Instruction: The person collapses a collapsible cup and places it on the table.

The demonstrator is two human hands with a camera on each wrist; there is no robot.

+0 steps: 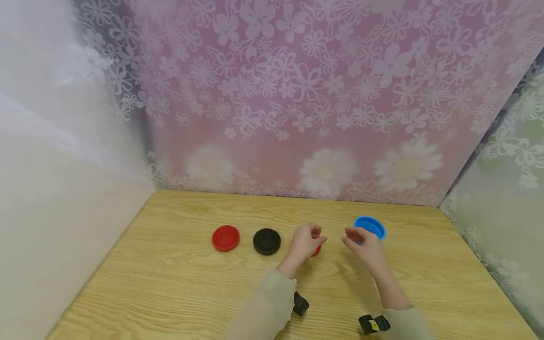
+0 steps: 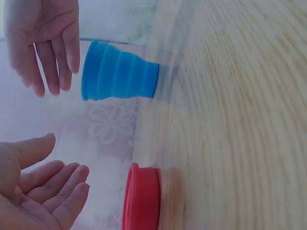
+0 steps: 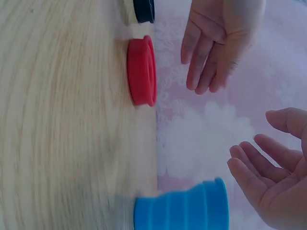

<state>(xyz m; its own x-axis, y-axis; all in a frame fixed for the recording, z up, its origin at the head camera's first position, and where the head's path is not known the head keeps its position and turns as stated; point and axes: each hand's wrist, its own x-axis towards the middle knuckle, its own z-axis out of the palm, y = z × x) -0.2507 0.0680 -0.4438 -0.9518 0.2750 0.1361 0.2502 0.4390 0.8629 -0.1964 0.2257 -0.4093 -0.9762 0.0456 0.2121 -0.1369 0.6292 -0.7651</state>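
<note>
A blue collapsible cup (image 1: 370,225) stands extended on the table at the right, its ridged wall (image 2: 120,72) narrowing toward the base. My right hand (image 1: 369,250) hovers near it, fingers loosely bent and holding nothing. My left hand (image 1: 302,243) is raised over a red collapsed cup (image 1: 317,250), partly hidden beneath it in the head view. The right wrist view shows that flat red cup (image 3: 140,72) resting on the wood, apart from the left hand (image 3: 216,43). Both palms face inward with relaxed fingers and a gap between them.
To the left lie a black collapsed cup (image 1: 267,241) and another red collapsed cup (image 1: 225,238), in a row on the wooden table (image 1: 178,283). A flowered pink curtain (image 1: 272,104) hangs behind the table, with pale sheets at both sides.
</note>
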